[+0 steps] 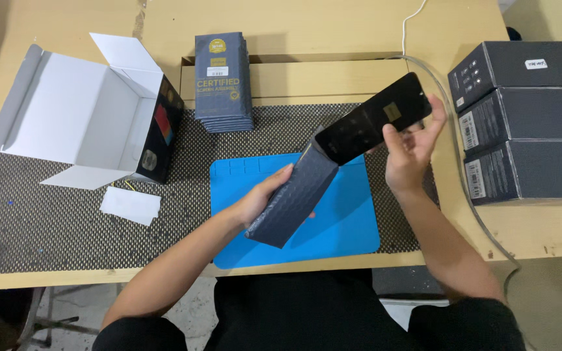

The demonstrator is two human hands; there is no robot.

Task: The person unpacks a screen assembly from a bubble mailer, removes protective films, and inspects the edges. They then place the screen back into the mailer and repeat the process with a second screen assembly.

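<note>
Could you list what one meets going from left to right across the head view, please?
Open white box → white paper slip → stack of dark flat packets → left hand holding a dark padded sleeve → right hand → three stacked dark boxes.

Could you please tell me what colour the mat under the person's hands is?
The mat is bright blue, seen best in the head view.

head camera, looking steeply down, close over table [333, 26]
</note>
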